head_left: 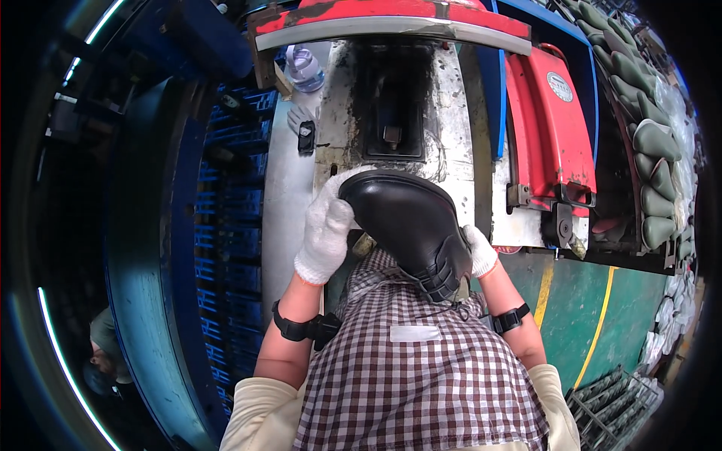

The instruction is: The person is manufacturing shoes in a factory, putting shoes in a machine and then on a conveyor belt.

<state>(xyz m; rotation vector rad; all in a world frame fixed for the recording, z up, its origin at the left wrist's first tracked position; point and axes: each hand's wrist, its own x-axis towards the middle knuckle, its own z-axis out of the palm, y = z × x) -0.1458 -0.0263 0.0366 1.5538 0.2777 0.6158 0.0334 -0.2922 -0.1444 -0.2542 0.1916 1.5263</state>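
Note:
A black leather shoe point(398, 218) with a rounded toe and straps or laces near its opening is held in front of my checked apron. Its toe points away and to the left. My left hand point(326, 229), in a white knit glove, grips the toe edge from the left. On the other side my right hand point(480, 250), gloved alike, is closed at the heel end; most of its fingers are hidden behind the shoe. Just beyond the shoe lies a worn metal machine bed point(447, 113) with a dark recess point(395, 124) in its middle.
A red machine cover point(391, 11) with a metal bar spans the far edge. Right of it stands another red machine point(545, 120) in a blue frame. A water bottle point(304, 69), a grey glove and a small black device point(306, 137) sit left. Grey-green shoe lasts point(654, 143) fill a rack.

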